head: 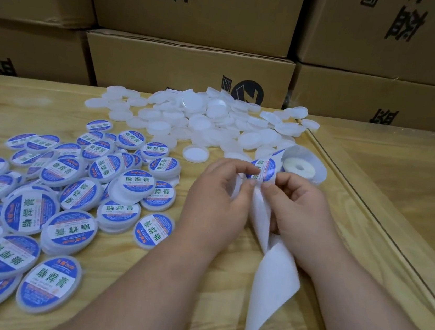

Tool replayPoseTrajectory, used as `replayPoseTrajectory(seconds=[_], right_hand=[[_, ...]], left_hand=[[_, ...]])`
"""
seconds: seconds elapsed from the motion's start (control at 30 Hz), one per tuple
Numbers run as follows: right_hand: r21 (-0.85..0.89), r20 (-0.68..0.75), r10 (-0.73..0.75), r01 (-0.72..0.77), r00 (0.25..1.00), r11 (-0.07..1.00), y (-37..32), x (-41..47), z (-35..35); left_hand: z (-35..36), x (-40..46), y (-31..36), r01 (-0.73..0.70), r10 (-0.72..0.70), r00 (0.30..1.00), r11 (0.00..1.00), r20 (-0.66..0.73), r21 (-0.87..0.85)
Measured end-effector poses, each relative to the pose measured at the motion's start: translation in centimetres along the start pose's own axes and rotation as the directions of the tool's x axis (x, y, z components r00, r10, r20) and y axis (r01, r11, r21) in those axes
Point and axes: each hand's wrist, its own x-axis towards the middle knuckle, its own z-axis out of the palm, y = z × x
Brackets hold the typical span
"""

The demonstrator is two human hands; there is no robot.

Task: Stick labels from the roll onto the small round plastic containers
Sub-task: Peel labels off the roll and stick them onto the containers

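My left hand (218, 195) pinches the edge of a blue and white round label (263, 170) on the backing strip. My right hand (299, 202) grips that white backing strip (273, 278), which trails down toward me off the table's front. The label roll (299, 168) lies just behind my right hand. A heap of plain white round containers (205, 116) sits at the back of the table. Several labelled containers (50, 199) are spread over the left side. One plain container (196, 153) lies alone just left of my hands.
The wooden table (374, 170) has a glass sheet whose edge runs diagonally on the right. Stacked cardboard boxes (190, 68) stand close behind the table.
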Motion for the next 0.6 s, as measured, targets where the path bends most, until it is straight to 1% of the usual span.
replayPoseTrajectory(seconds=[0.07,0.1,0.17,0.33,0.4,0.5,0.6], right_hand=[[-0.008,0.008,-0.028,0.028,1.0,1.0,-0.04,-0.07,0.1],[-0.031,0.01,-0.049,0.049,0.999,0.998,-0.05,-0.1,0.09],[-0.076,0.023,-0.09,0.091,0.996,0.993,-0.02,-0.09,0.09],[-0.103,0.055,-0.142,0.147,0.988,0.984,0.33,-0.1,0.27],[-0.089,0.072,-0.157,0.163,0.985,0.983,0.39,-0.09,0.35],[-0.051,0.063,-0.136,0.139,0.989,0.989,0.55,0.1,0.18],[-0.026,0.019,-0.109,0.11,0.994,0.994,0.7,0.37,0.02]], left_hand=[[0.29,-0.05,-0.19,0.007,-0.01,0.998,0.999,0.067,0.038],[0.37,-0.07,-0.34,0.012,-0.015,0.997,0.999,0.073,0.047],[0.33,-0.06,-0.5,0.036,-0.038,0.998,0.998,0.056,0.044],[0.16,-0.06,-0.32,0.104,-0.105,0.993,0.994,0.048,0.031],[0.11,-0.1,-0.27,0.129,-0.129,0.991,0.992,0.034,0.018],[0.01,0.0,-0.2,0.161,-0.161,0.987,0.987,-0.017,0.009],[-0.21,0.3,-0.16,0.2,-0.209,0.973,0.975,-0.097,-0.096]])
